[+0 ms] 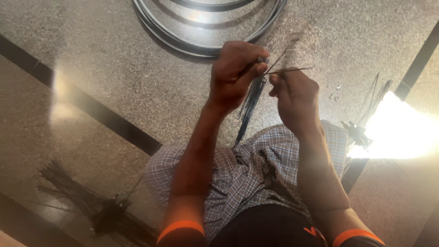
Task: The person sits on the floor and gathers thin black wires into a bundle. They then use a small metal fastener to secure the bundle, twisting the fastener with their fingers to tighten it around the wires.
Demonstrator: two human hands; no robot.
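My left hand (pixel 235 73) is closed around a bundle of thin dark wheel spokes (pixel 250 107) that hangs down toward my lap. Its fingertips pinch a small metal nipple at the top of the bundle. My right hand (pixel 295 98) grips a single thin spoke (pixel 292 70), whose shaft points to the right and whose end meets the left fingertips. Both hands are held above a speckled stone floor, just in front of my checked cloth wrap (pixel 256 174).
Metal wheel rims (pixel 206 43) lie on the floor beyond my hands. A fan of loose dark spokes (pixel 91 201) lies at the lower left. More spokes and a small hub-like part (pixel 359 132) lie at the right beside a bright sun patch. Dark inlay strips cross the floor.
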